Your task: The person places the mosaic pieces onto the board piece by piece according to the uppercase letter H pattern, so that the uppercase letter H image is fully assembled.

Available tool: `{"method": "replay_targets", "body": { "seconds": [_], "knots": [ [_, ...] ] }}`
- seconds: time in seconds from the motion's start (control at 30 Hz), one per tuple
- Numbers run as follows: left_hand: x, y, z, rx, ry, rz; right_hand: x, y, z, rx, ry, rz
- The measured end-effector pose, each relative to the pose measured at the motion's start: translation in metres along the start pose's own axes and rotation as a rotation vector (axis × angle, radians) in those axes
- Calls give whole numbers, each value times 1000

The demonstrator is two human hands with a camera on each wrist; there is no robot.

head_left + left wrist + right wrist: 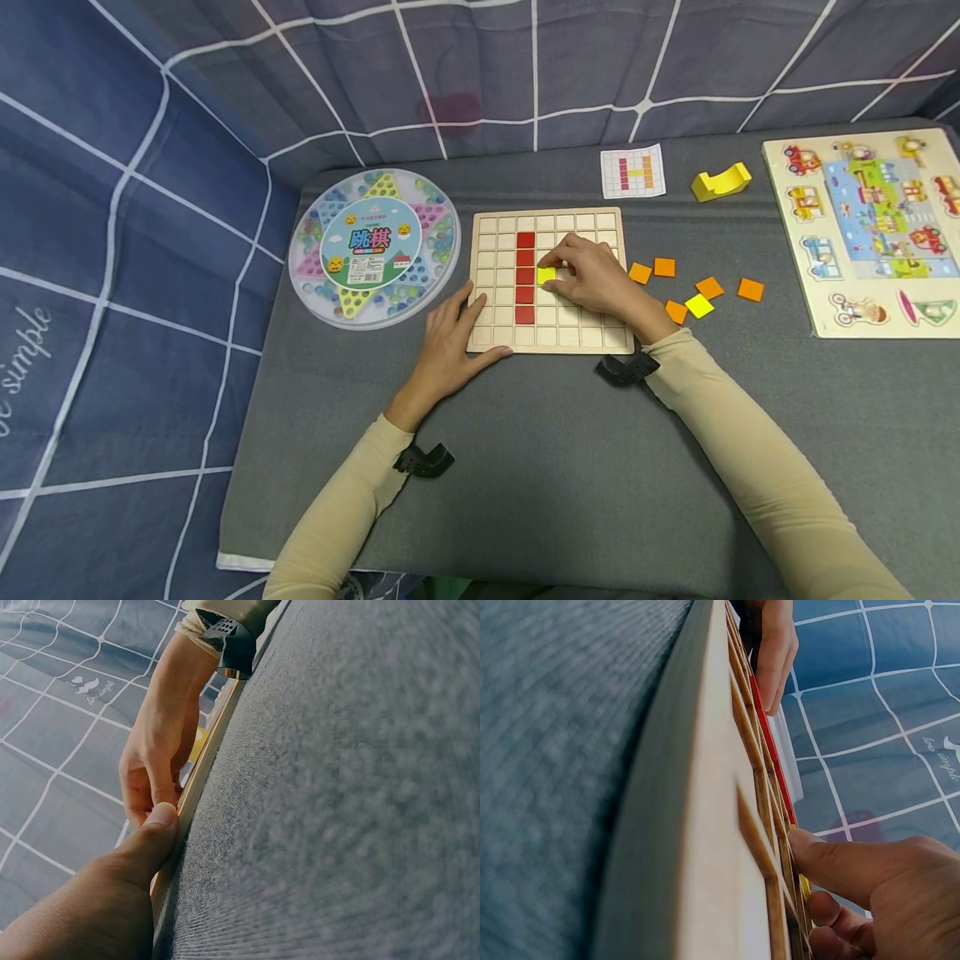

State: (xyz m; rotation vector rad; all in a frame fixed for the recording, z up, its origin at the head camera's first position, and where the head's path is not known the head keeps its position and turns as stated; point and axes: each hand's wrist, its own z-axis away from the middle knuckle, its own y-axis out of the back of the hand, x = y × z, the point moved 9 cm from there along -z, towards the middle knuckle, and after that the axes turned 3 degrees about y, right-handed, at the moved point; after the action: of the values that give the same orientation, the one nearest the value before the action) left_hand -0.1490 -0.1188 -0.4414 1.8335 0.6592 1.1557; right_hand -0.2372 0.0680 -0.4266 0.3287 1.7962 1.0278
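Observation:
A wooden grid board [495, 329] lies on the grey table, with several red square tiles [525, 276] standing in one column of its cells. Just right of that column, my right hand [594, 277] pinches a yellow square tile [545, 275] between thumb and fingers at the board's surface. In the right wrist view the thumb and fingertips meet the yellow tile's edge [805, 885]. My left hand [448, 340] rests on the board's lower left corner, its fingers along the left side and the thumb on the near edge. No tile is in it.
Right of the board lie loose orange tiles [750, 289] and one yellow tile [700, 307]. Behind them are a printed pattern card [633, 172] and a yellow curved block [722, 182]. A round Chinese checkers box [375, 242] sits left; a picture puzzle board [855, 300] lies far right.

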Motion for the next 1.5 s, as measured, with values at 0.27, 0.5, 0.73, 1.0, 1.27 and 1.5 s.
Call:
{"method": "replay_targets", "body": {
  "seconds": [0.27,0.5,0.73,1.0,1.27,1.5],
  "knots": [
    [-1,-2,0,-5,3,-2,1,-1,2,-6,8,6],
    [-1,-1,1,5,1,12,-5,1,4,-15,62,44],
    [-1,2,1,16,-9,8,-12,16,18,26,185,-21],
    [0,1,0,11,-11,7,15,54,65,81,175,-51],
    [1,1,0,19,-28,30,50,90,117,158,106,-20],
    [1,1,-1,28,-24,18,70,105,138,116,-16,63]
  ]
}}
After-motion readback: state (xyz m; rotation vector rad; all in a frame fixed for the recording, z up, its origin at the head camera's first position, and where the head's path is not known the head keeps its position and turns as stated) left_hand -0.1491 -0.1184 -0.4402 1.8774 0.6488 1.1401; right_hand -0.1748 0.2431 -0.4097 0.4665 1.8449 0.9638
